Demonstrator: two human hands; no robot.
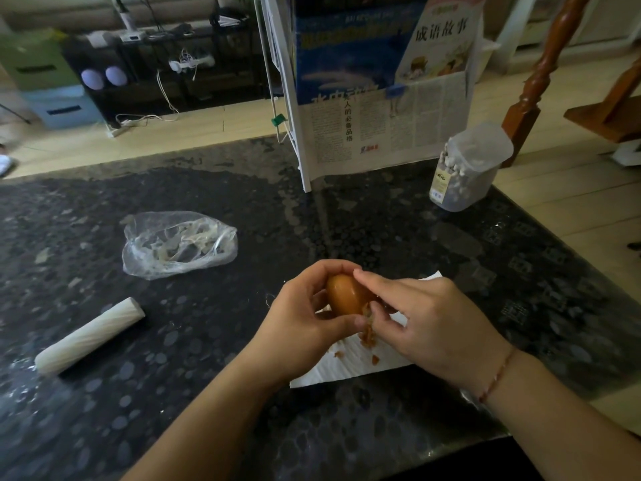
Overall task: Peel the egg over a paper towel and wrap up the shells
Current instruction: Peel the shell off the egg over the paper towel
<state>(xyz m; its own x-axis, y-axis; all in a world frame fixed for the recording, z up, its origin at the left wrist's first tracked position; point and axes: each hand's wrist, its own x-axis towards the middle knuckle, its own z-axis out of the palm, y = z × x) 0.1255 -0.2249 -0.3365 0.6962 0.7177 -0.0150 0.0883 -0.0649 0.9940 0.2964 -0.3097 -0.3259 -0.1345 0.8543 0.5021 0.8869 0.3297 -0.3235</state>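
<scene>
My left hand (305,317) grips a brown egg (343,295) from the left, fingers curled round it, just above a white paper towel (350,368) on the dark table. My right hand (426,321) comes in from the right; its thumb and fingers pinch a strip of brown shell (367,324) hanging off the egg's lower side. Small shell crumbs (374,359) lie on the towel below. Much of the egg's top is smooth and glossy.
A crumpled clear plastic bag (180,243) lies to the left on the dark patterned table (104,428). A white roll (90,336) lies nearer the left edge. A lidded plastic jar (468,168) and a white rack with newspapers (374,133) stand at the back.
</scene>
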